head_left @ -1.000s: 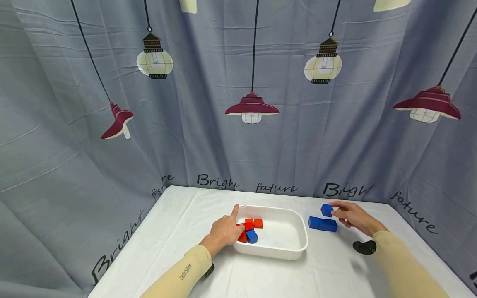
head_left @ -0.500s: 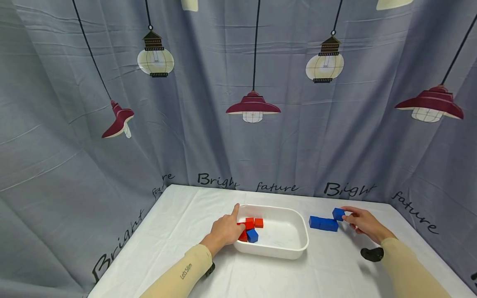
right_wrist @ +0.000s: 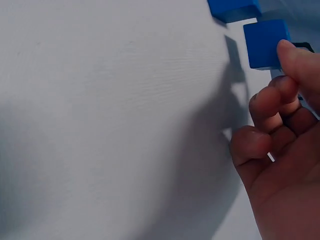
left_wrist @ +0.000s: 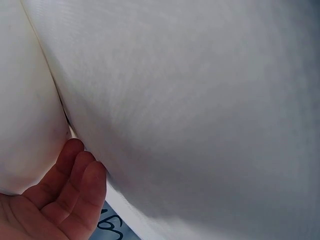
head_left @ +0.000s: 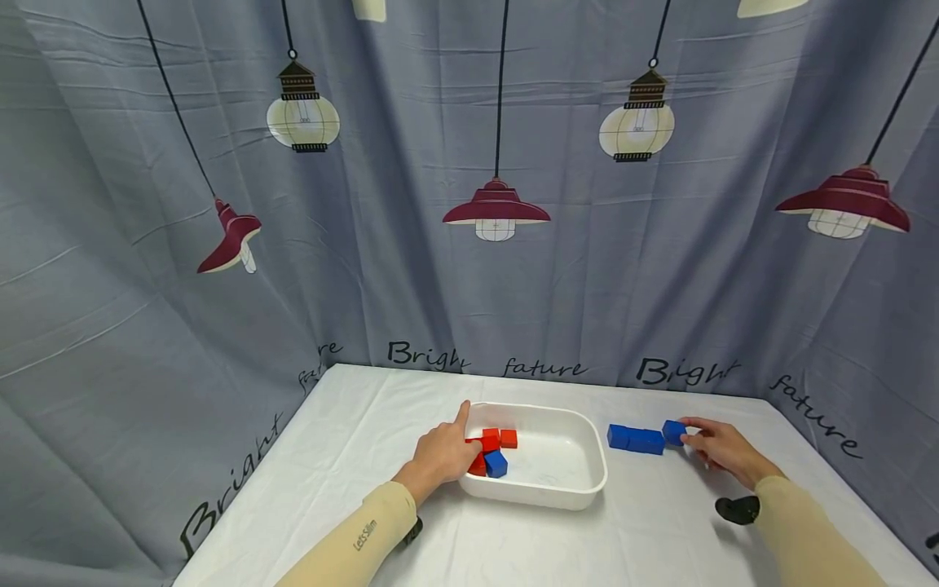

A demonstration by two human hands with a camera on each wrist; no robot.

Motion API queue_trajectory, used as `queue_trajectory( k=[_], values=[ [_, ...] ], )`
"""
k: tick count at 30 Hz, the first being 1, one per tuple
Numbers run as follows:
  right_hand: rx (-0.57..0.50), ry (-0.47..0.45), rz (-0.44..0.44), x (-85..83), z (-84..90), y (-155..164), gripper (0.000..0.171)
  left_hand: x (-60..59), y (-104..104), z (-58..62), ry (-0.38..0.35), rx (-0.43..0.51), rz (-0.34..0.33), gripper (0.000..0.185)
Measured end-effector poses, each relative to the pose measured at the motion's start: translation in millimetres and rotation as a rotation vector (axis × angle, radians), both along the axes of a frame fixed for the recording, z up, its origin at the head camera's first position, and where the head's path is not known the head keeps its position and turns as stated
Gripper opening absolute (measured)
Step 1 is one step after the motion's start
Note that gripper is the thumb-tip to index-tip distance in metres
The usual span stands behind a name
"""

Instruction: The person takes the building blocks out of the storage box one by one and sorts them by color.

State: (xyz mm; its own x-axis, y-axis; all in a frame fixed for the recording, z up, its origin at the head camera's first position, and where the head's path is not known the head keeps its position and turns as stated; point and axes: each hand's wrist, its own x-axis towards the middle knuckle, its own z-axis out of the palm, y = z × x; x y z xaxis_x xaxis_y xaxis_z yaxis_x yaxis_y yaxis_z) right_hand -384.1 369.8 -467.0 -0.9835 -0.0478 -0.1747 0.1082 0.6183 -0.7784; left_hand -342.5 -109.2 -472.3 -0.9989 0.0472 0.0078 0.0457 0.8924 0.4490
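Observation:
My right hand [head_left: 729, 451] pinches a blue cube [head_left: 674, 432] between thumb and fingers, at the right end of a row of blue blocks [head_left: 635, 440]. In the right wrist view this held cube [right_wrist: 265, 44] appears a little above the table, its shadow apart from it; a gap shows between it and the nearest blue block [right_wrist: 234, 9]. My left hand [head_left: 440, 456] grips the left end of a white plastic tray [head_left: 539, 493], thumb over the rim and other fingers [left_wrist: 95, 185] against the outside wall. Inside the tray's left end lie several red cubes [head_left: 509, 439] and one blue cube [head_left: 496, 465].
A white cloth covers the table [head_left: 528, 546]. Behind it hangs a grey-blue curtain [head_left: 411, 269] printed with lamps and lettering. The tray stands between the left hand and the blue row.
My right hand has carried the blue cube rightward and down, from above the row to beside its right end. The left hand and tray have stayed in place.

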Motion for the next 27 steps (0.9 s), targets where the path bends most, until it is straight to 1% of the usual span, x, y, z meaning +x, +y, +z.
queue_trajectory(
  k=[10,23,27],
  values=[
    [0.044,-0.023,0.012,3.0,-4.9,-3.8,0.054,0.5,-0.4,0.2,0.004,-0.002,-0.001,0.076],
    [0.043,-0.045,0.026,2.4,-2.6,-5.2,0.058,1.7,-0.7,2.6,0.000,0.003,0.004,0.076],
    [0.054,-0.041,0.019,2.6,-0.9,-6.0,0.064,2.3,-0.1,2.5,-0.007,0.006,0.005,0.076]
  ],
)
